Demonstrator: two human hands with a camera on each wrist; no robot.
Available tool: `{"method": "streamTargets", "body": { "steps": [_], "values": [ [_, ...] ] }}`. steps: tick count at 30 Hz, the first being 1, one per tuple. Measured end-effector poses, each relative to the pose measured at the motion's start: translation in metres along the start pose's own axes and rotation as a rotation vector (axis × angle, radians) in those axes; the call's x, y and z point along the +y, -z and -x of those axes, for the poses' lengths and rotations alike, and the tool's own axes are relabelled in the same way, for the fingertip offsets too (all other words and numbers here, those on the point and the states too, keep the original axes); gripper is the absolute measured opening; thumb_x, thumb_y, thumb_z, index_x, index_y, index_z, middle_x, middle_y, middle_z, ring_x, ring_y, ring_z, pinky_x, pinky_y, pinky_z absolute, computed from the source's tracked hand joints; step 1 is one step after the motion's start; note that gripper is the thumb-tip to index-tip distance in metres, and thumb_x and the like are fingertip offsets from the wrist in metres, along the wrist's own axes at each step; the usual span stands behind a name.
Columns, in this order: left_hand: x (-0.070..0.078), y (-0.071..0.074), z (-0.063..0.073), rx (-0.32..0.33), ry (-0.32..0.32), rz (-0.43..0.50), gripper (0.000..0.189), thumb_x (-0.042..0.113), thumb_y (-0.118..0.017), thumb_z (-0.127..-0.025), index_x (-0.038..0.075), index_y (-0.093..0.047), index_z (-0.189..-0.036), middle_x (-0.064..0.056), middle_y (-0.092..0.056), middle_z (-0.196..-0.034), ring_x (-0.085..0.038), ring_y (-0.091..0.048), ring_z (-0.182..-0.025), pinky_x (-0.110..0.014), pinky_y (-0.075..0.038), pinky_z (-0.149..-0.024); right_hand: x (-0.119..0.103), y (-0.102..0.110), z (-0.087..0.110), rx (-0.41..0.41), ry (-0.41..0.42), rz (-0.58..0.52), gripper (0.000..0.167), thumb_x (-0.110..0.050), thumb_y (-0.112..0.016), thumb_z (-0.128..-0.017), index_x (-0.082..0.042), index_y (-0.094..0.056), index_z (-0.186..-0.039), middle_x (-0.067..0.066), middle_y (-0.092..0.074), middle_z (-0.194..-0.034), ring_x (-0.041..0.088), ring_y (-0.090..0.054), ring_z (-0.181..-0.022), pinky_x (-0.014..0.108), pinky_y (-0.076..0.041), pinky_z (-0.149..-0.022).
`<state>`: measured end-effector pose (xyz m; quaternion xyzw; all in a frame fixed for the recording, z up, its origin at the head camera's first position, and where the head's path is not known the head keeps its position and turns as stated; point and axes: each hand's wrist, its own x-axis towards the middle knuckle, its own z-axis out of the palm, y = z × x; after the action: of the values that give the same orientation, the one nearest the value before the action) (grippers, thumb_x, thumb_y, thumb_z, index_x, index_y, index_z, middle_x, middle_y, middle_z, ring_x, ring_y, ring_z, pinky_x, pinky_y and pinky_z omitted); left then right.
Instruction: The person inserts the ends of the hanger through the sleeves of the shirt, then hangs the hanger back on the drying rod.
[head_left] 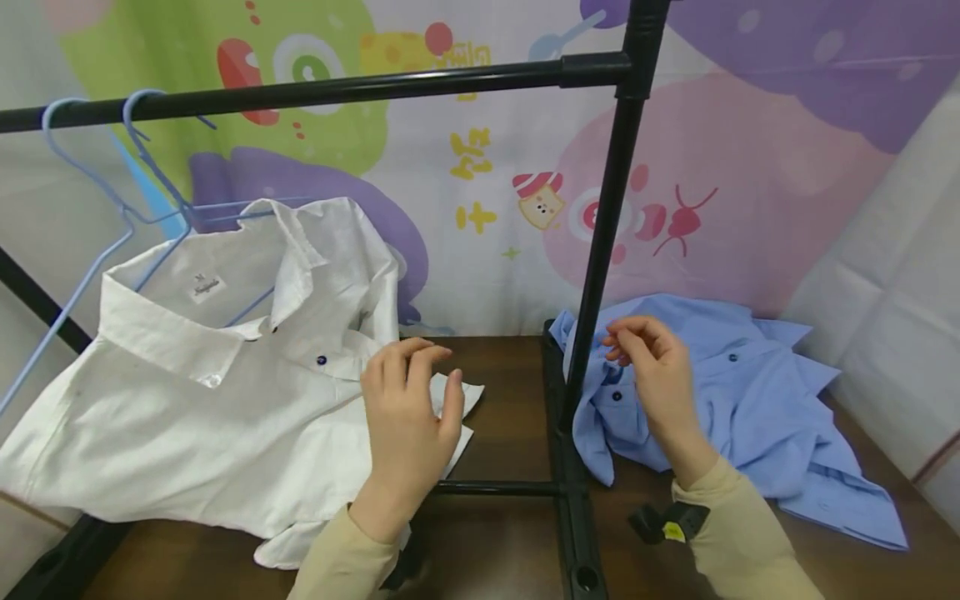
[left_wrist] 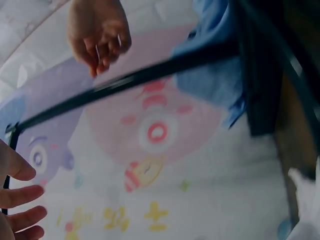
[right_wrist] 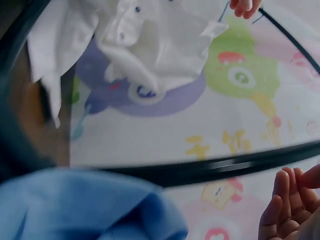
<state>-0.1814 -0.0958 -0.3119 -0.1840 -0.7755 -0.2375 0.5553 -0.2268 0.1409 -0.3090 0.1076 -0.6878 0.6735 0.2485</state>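
A white button-up shirt (head_left: 247, 425) hangs at the left of the head view, with a light blue hanger (head_left: 161, 179) in its collar. My left hand (head_left: 408, 425) is in front of the shirt's right side, its fingers loosely bent and holding nothing; whether it touches the cloth cannot be told. A blue button-up shirt (head_left: 750, 400) lies crumpled on the table at the right. In front of that shirt I see my right hand (head_left: 663, 383), fingers loosely curled with nothing between them. The right wrist view also shows this right hand (right_wrist: 292, 210) beside the black bar.
A black rack has a top rail (head_left: 360, 87), an upright post (head_left: 603, 233) between my hands and a low crossbar (head_left: 498, 487). A second blue hanger (head_left: 90, 275) hangs at far left. Behind the brown table (head_left: 498, 375) is a cartoon-printed curtain (head_left: 480, 275).
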Motion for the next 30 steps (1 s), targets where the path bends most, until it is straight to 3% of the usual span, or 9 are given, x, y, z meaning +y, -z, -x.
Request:
{"method": "streamTargets", "body": {
  "steps": [5, 9, 11, 14, 17, 21, 26, 30],
  "values": [
    [0.011, -0.014, 0.006, -0.131, -0.025, 0.03, 0.009, 0.013, -0.057, -0.083, 0.007, -0.061, -0.078, -0.006, -0.057, -0.083, -0.025, -0.052, -0.081, -0.039, -0.039, -0.076, 0.012, 0.017, -0.001, -0.035, 0.015, 0.112, 0.018, -0.005, -0.048, -0.092, 0.008, -0.058, -0.099, -0.006, -0.062, -0.081, 0.006, -0.06, -0.071, 0.02, -0.046, -0.064],
    [0.019, -0.025, 0.01, -0.23, -0.014, 0.027, 0.008, 0.015, -0.059, -0.083, 0.01, -0.062, -0.078, -0.002, -0.057, -0.077, -0.022, -0.054, -0.074, -0.035, -0.042, -0.07, 0.021, 0.029, -0.003, -0.075, 0.026, 0.26, 0.025, -0.012, -0.048, -0.094, 0.005, -0.056, -0.11, 0.009, -0.063, -0.098, 0.005, -0.061, -0.084, 0.014, -0.045, -0.071],
    [0.024, -0.031, 0.013, -0.274, -0.016, 0.025, 0.006, 0.016, -0.061, -0.082, 0.011, -0.063, -0.078, -0.001, -0.057, -0.076, -0.021, -0.055, -0.073, -0.033, -0.042, -0.067, 0.025, 0.034, -0.004, -0.119, 0.021, 0.351, 0.028, -0.012, -0.049, -0.093, 0.004, -0.053, -0.116, 0.016, -0.061, -0.108, 0.012, -0.06, -0.093, 0.016, -0.046, -0.077],
    [0.033, -0.042, 0.021, -0.347, -0.035, 0.015, 0.006, 0.018, -0.064, -0.081, 0.012, -0.063, -0.078, 0.0, -0.057, -0.075, -0.019, -0.055, -0.071, -0.03, -0.043, -0.064, 0.034, 0.04, -0.005, -0.244, -0.012, 0.479, 0.045, -0.013, -0.054, -0.09, 0.004, -0.042, -0.13, 0.022, -0.051, -0.125, 0.027, -0.053, -0.11, 0.031, -0.045, -0.09],
    [0.044, -0.054, 0.032, -0.42, -0.078, -0.045, 0.01, 0.023, -0.066, -0.079, 0.013, -0.062, -0.08, 0.001, -0.057, -0.075, -0.016, -0.054, -0.068, -0.028, -0.043, -0.06, 0.042, 0.045, -0.004, -0.42, -0.083, 0.563, 0.074, -0.022, -0.061, -0.087, 0.004, -0.018, -0.142, 0.025, -0.029, -0.142, 0.04, -0.035, -0.126, 0.05, -0.036, -0.097],
    [0.055, -0.07, 0.046, -0.512, -0.106, -0.138, 0.022, 0.028, -0.068, -0.078, 0.011, -0.062, -0.09, 0.0, -0.06, -0.076, -0.016, -0.055, -0.067, -0.028, -0.043, -0.058, 0.052, 0.048, -0.003, -0.57, -0.152, 0.639, 0.1, -0.032, -0.068, -0.081, 0.0, 0.003, -0.144, 0.027, -0.007, -0.148, 0.047, -0.017, -0.131, 0.059, -0.026, -0.1],
    [0.058, -0.081, 0.052, -0.598, -0.032, -0.134, 0.03, 0.025, -0.067, -0.079, 0.007, -0.058, -0.101, -0.002, -0.065, -0.075, -0.017, -0.059, -0.062, -0.029, -0.044, -0.051, 0.068, 0.047, -0.004, -0.558, -0.19, 0.642, 0.102, -0.029, -0.069, -0.08, 0.003, 0.005, -0.143, 0.032, -0.01, -0.145, 0.05, -0.022, -0.128, 0.058, -0.028, -0.099],
    [0.059, -0.084, 0.052, -0.614, 0.002, -0.098, 0.028, 0.024, -0.068, -0.078, 0.009, -0.059, -0.099, -0.001, -0.066, -0.074, -0.018, -0.059, -0.06, -0.029, -0.043, -0.049, 0.078, 0.046, -0.005, -0.52, -0.252, 0.655, 0.095, -0.027, -0.065, -0.083, 0.004, 0.003, -0.143, 0.037, -0.02, -0.14, 0.049, -0.03, -0.124, 0.055, -0.031, -0.098]
  ]
}}
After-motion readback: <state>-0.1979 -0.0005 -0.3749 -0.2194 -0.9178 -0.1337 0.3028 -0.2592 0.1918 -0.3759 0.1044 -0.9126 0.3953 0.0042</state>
